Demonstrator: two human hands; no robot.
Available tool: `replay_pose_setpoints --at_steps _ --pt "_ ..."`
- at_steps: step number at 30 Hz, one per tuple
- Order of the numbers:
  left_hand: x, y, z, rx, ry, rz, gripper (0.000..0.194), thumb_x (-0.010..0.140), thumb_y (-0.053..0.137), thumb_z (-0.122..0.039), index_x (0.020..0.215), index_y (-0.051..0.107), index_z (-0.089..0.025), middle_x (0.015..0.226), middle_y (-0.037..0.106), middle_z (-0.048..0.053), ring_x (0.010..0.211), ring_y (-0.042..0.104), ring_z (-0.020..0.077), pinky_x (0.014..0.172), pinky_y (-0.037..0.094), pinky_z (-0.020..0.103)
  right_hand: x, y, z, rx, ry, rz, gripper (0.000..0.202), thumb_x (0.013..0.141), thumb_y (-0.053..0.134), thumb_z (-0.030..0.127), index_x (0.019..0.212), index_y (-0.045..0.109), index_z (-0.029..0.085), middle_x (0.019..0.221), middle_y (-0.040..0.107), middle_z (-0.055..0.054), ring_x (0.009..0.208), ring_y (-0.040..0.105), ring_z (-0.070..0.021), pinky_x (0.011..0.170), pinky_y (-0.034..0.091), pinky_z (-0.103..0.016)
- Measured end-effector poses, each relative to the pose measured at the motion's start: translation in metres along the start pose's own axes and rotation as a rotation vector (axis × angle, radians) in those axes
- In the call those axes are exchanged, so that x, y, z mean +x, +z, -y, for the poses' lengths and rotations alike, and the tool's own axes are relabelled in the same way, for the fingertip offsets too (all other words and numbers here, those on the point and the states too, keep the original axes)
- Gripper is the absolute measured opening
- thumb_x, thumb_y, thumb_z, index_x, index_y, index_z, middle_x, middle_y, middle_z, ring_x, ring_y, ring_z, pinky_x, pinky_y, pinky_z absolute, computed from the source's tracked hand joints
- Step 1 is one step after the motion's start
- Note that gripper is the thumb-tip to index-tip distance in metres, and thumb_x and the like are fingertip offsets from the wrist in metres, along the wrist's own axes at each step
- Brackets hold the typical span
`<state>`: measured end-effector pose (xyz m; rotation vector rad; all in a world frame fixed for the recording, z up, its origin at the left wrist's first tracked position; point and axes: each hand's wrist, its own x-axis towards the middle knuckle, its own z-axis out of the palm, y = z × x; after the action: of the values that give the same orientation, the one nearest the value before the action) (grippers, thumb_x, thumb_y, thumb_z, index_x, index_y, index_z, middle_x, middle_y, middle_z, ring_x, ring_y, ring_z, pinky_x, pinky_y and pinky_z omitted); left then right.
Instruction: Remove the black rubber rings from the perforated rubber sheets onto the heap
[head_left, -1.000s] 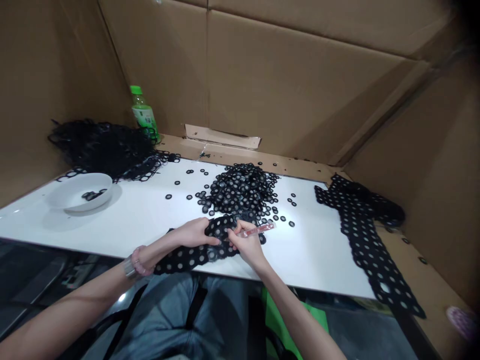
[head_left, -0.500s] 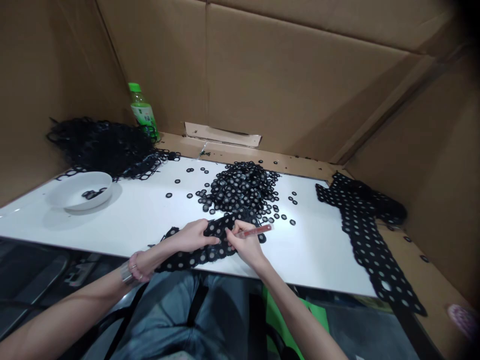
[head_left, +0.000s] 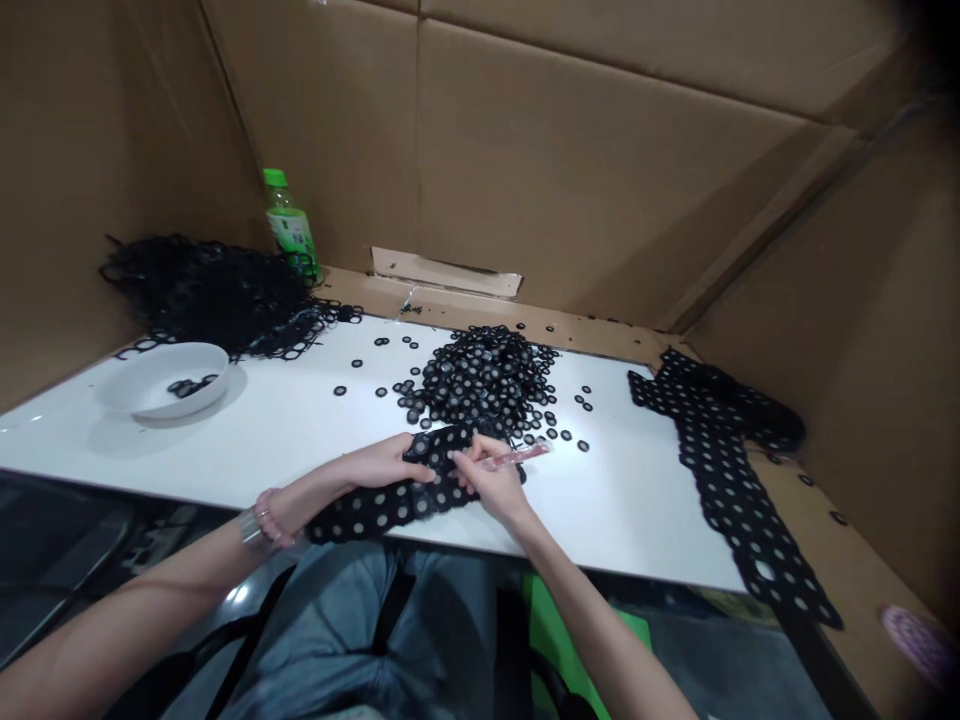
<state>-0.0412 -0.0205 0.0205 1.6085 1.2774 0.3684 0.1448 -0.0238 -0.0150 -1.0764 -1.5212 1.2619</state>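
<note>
A black sheet with rows of pale dots (head_left: 390, 508) lies at the front edge of the table. My left hand (head_left: 386, 462) grips it, thumb on top and the other fingers mostly hidden. My right hand (head_left: 495, 490) is closed around a slim, pen-like tool with a clear reddish handle (head_left: 529, 454). The tool's tip is hidden by my fingers, over the sheet just right of my left hand. Right behind the sheet rises a heap of small black rings with pale centres (head_left: 487, 375), with several loose ones scattered around it.
A white bowl (head_left: 161, 395) with a few dark pieces stands at the left. Behind it lie a tangled black heap of ring-shaped scrap (head_left: 217, 295) and a green-capped bottle (head_left: 289, 225). More dotted black sheet (head_left: 727, 480) stretches along the right. Cardboard walls (head_left: 570, 170) enclose the table (head_left: 600, 510).
The camera view has shifted slightly. Both hands stay at the sheet, the left a little farther left on it, and the tool's handle has tilted slightly.
</note>
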Motion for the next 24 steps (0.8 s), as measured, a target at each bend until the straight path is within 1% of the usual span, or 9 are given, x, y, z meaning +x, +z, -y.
replay_pose_setpoints --at_steps 2,4,6,9,11,14,18,21,24 --pt "0.002 -0.002 -0.006 0.020 0.011 0.035 0.034 0.061 0.060 -0.045 0.082 0.062 -0.017 0.080 0.067 -0.001 0.080 0.058 0.0225 0.069 0.044 0.027 0.003 -0.005 -0.003 0.142 0.058 -0.065 0.034 0.075 0.056 0.038 0.056 0.033 0.022 0.040 0.047 0.007 0.031 0.037 -0.0072 0.034 0.024 -0.019" --pt "0.006 0.000 -0.008 0.051 0.008 0.033 0.039 0.062 0.060 -0.048 0.085 0.063 -0.017 0.085 0.069 0.001 0.084 0.059 0.0242 0.072 0.045 0.029 0.004 -0.007 -0.006 0.163 0.043 -0.118 0.035 0.078 0.052 0.042 0.055 0.033 0.022 0.040 0.046 0.007 0.030 0.035 -0.0060 0.033 0.022 -0.018" --pt "0.010 0.004 -0.009 0.087 -0.001 -0.035 0.046 0.062 0.060 -0.052 0.091 0.062 -0.016 0.092 0.069 0.004 0.088 0.060 0.0261 0.075 0.045 0.030 0.003 -0.007 -0.007 0.146 0.025 -0.152 0.035 0.080 0.049 0.043 0.056 0.035 0.021 0.041 0.047 0.007 0.032 0.035 -0.0058 0.034 0.023 -0.018" --pt "0.013 0.012 -0.008 0.153 -0.026 -0.177 0.055 0.058 0.063 -0.053 0.099 0.060 -0.016 0.099 0.068 0.007 0.093 0.059 0.0284 0.078 0.045 0.032 0.001 -0.005 -0.008 0.116 0.019 -0.208 0.033 0.080 0.050 0.043 0.058 0.036 0.021 0.043 0.047 0.007 0.034 0.039 -0.0063 0.035 0.024 -0.018" --pt "0.013 0.016 -0.008 0.199 -0.040 -0.207 0.054 0.058 0.064 -0.051 0.099 0.060 -0.017 0.100 0.067 0.007 0.093 0.060 0.0284 0.078 0.045 0.032 0.000 -0.004 -0.008 0.088 0.023 -0.230 0.034 0.079 0.051 0.041 0.057 0.034 0.022 0.041 0.045 0.007 0.034 0.040 -0.0069 0.035 0.025 -0.018" --pt "0.012 0.018 -0.008 0.266 -0.051 -0.219 0.048 0.059 0.063 -0.050 0.097 0.061 -0.019 0.099 0.068 0.005 0.092 0.060 0.0275 0.078 0.044 0.031 0.000 -0.003 -0.006 0.036 0.020 -0.225 0.034 0.076 0.053 0.034 0.054 0.031 0.022 0.038 0.043 0.008 0.035 0.041 -0.0079 0.038 0.028 -0.019" --pt "0.012 0.019 -0.007 0.300 -0.087 -0.261 0.049 0.057 0.064 -0.052 0.093 0.061 -0.019 0.097 0.068 0.007 0.091 0.061 0.0289 0.077 0.044 0.031 -0.001 -0.003 -0.003 -0.032 0.012 -0.202 0.031 0.072 0.052 0.025 0.050 0.030 0.022 0.038 0.043 0.007 0.036 0.041 -0.0081 0.041 0.030 -0.020" --pt "0.012 0.020 -0.006 0.268 -0.084 -0.265 0.048 0.057 0.064 -0.052 0.092 0.061 -0.019 0.094 0.068 0.006 0.090 0.061 0.0288 0.076 0.044 0.030 -0.001 -0.003 -0.001 -0.065 0.009 -0.191 0.031 0.071 0.052 0.023 0.049 0.030 0.022 0.037 0.041 0.007 0.037 0.040 -0.0084 0.042 0.030 -0.021" --pt "0.012 0.020 -0.004 0.227 -0.053 -0.240 0.043 0.059 0.063 -0.049 0.091 0.062 -0.020 0.092 0.069 0.004 0.089 0.061 0.0271 0.076 0.044 0.030 -0.001 -0.002 -0.002 -0.076 0.010 -0.181 0.030 0.071 0.051 0.024 0.049 0.030 0.022 0.038 0.040 0.007 0.038 0.041 -0.0088 0.041 0.031 -0.021"
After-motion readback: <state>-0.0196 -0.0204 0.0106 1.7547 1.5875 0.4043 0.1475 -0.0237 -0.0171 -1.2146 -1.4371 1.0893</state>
